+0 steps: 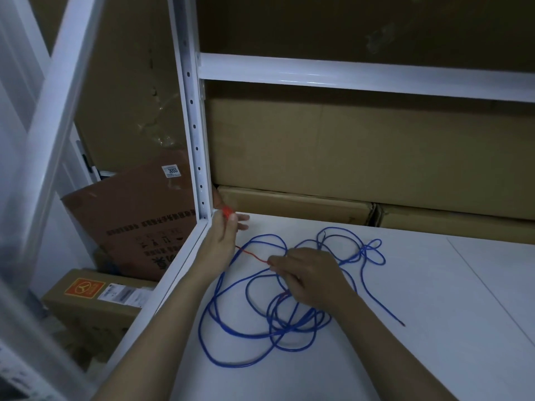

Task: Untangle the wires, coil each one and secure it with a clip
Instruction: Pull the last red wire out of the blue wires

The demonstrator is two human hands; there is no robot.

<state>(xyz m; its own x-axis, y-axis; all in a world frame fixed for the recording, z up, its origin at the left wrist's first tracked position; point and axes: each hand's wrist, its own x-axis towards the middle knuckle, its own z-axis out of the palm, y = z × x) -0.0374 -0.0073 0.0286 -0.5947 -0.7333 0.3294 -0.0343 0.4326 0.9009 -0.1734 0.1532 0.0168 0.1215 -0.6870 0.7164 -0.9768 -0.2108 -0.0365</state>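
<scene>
Over at the white shelf (434,299), the left hand (223,238) is up by the corner post (197,140), thumb and fingers pinching a small bundle of red wire (227,212), it looks like the coil being built. From there the red wire (252,254) runs taut to the right hand (307,273), fingers curled and pinching the strand just where it dives into the tangle. That spread makes sense: tension keeps the red line straight so it can slide free. The blue wire (254,334) sprawls in loose loops across the shelf, under and around the right hand, its bare end (402,324) trailing right. Cardboard boxes (347,146) sit behind. No clip visible that I can spot.
</scene>
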